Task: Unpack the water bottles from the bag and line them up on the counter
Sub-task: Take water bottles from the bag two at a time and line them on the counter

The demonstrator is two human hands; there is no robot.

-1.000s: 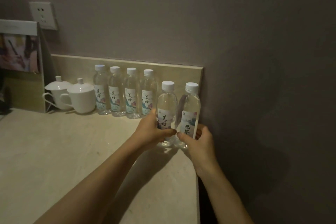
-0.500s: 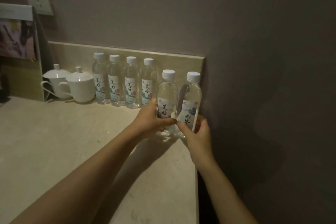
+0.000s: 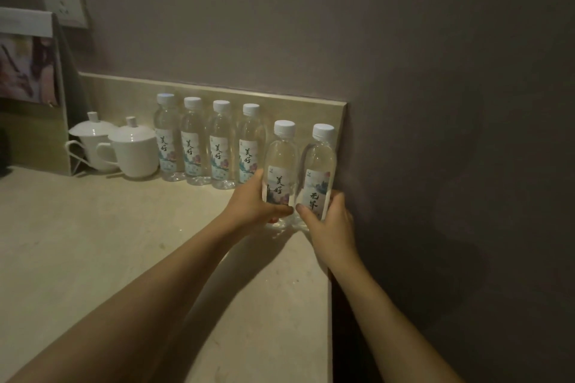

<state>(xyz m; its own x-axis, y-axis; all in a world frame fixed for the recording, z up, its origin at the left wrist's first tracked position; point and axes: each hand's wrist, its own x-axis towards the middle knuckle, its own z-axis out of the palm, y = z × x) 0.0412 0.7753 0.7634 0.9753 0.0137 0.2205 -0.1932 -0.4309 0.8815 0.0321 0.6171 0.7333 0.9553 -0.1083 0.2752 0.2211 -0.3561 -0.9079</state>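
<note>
Left hand (image 3: 252,205) is gripping one bottle (image 3: 280,165), right hand (image 3: 329,221) another (image 3: 320,171), both standing by the counter's (image 3: 93,242) right edge; a careless nudge risks tipping one off.

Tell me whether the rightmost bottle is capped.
Capped: the rightmost bottle, gripped by the right hand, shows a white cap on top.
</note>
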